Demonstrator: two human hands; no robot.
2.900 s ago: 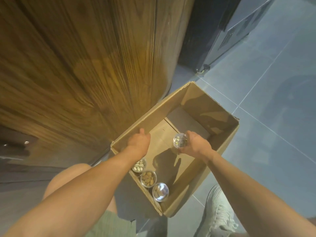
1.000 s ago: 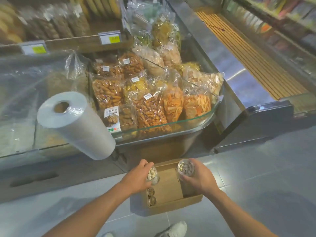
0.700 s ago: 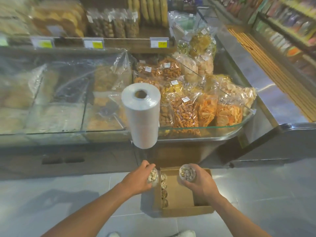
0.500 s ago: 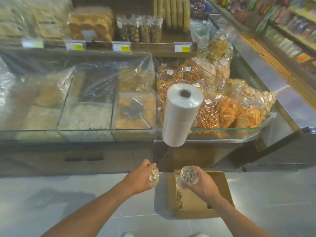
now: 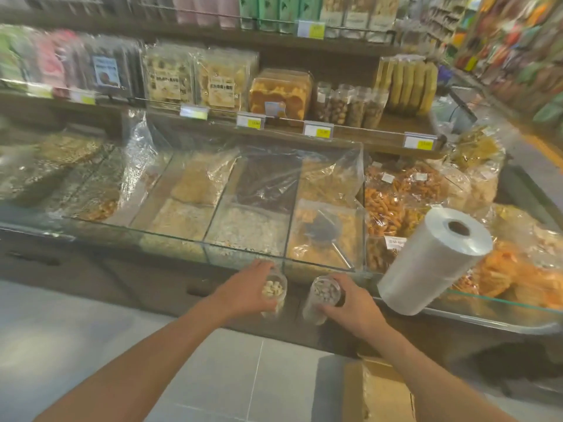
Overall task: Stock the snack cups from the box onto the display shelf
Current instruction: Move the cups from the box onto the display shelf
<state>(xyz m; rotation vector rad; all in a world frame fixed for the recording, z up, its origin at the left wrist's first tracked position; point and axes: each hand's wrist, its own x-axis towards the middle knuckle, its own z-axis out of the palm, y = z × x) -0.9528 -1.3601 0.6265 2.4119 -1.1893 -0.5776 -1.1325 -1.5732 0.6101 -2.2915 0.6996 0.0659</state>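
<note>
Gripping a clear plastic snack cup of pale nuts (image 5: 274, 292) in my left hand (image 5: 243, 289) & a clear cup of darker nuts (image 5: 323, 295) in my right hand (image 5: 353, 306), fingers curled round each, short of the wooden display shelf (image 5: 365, 138); prob light, thin-walled, so hold mid-wall.

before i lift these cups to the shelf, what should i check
1. Grip of left hand on left cup: ok.
2. Grip of right hand on right cup: ok.
3. Lids sealed: cannot tell.
4. Space between roll and right hand: ok, apart.
5. Free spot on shelf: cannot tell.
6. Straight path to shelf: not ok, glass case stands between.
</note>
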